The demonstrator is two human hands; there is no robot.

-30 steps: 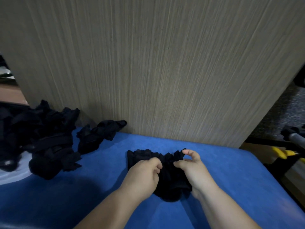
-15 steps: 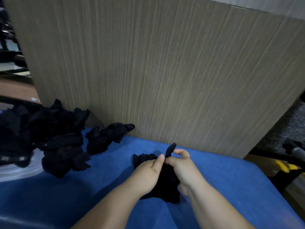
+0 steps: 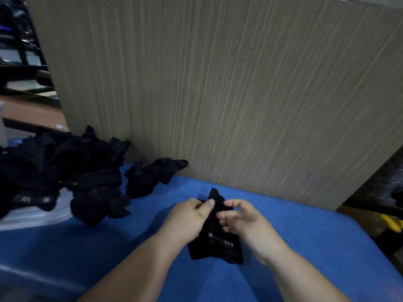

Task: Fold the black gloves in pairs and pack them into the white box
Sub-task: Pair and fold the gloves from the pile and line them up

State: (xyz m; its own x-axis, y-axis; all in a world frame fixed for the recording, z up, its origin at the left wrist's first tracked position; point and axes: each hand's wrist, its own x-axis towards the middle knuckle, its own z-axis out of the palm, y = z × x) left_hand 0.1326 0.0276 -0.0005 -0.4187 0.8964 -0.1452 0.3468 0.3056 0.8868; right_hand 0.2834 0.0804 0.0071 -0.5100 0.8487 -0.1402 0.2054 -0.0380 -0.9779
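On my feed both hands meet at lower centre of the frame over the blue counter. The left hand has its fingers curled, with thumb and forefinger pinching the upper part of a pair of black gloves. The right hand is half closed: its bent fingertips touch the fabric and the thumb stands apart above them, with black cloth showing in the gap. I cannot tell whether it actually grips. One glove finger pokes up between the two hands, and the wider cuff end lies flat on the counter toward me, showing small white lettering. At left of the frame sits a loose pile of black gloves, partly lying on a whitish plastic container whose shape I cannot make out. Just to the right of that pile, a separate crumpled glove clump lies against the foot of an upright wood-grain panel that fills the upper frame. A yellow object shows at the right edge, beyond the counter.
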